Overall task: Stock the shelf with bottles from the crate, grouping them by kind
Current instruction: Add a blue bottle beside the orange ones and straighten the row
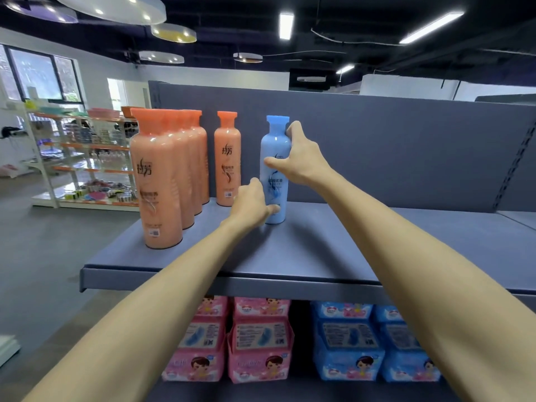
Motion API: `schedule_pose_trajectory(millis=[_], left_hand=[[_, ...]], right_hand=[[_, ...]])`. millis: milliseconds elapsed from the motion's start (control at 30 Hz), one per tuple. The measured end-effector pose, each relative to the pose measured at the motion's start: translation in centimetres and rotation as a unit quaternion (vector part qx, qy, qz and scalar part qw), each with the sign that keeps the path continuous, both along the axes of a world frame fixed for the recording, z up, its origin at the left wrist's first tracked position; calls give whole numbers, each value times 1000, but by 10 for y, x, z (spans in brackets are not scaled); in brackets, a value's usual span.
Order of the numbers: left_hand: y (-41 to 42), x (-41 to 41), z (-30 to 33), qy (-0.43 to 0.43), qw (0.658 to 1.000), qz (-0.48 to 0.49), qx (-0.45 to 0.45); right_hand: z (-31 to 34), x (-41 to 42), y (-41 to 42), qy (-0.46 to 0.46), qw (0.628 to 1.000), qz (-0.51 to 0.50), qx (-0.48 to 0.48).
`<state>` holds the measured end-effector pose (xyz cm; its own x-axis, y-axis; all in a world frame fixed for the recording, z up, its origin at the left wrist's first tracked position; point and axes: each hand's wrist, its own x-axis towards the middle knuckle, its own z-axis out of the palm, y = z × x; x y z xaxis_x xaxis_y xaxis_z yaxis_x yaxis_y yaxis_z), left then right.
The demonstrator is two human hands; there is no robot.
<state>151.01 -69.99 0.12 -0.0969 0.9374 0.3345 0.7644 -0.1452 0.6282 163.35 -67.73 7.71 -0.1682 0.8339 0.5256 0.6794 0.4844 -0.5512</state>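
Blue plastic bottle (275,169) upright near grey shelf (333,250) back; right hand (301,158) grips its shoulder, left hand (252,203) grips its base. Open shelf rightward; orange bottle (227,161) just left.

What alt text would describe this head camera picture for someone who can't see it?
Two bare hands, the left hand low and the right hand high, grip an upright blue bottle on a grey shelf. Orange bottles stand in rows to its left.

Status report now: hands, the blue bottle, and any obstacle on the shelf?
Left hand grips blue bottle low, right hand grips its upper body. Bottle upright on shelf, beside lone orange bottle. Shelf to the right free.
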Motion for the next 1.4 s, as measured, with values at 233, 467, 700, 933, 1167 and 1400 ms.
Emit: schedule_pose_trajectory(millis=[233,467,700,933,1167,1400], left_hand=[[35,-4,0,12,1000,24,-10],[62,-9,-2,13,999,38,-11],[78,-13,-4,16,999,37,-6],[78,-14,-3,4,1000,30,-5],[70,-10,8,-9,999,33,-30],[36,-6,16,-48,997,46,-26]], right_hand=[[-3,-12,42,-5,1000,-2,-1],[-2,-18,72,-20,1000,2,-7],[1,-21,89,-40,999,1,-9],[4,-22,88,-45,999,4,-15],[6,-29,80,-40,998,-20,-35],[14,-40,47,-46,993,-74,-78]])
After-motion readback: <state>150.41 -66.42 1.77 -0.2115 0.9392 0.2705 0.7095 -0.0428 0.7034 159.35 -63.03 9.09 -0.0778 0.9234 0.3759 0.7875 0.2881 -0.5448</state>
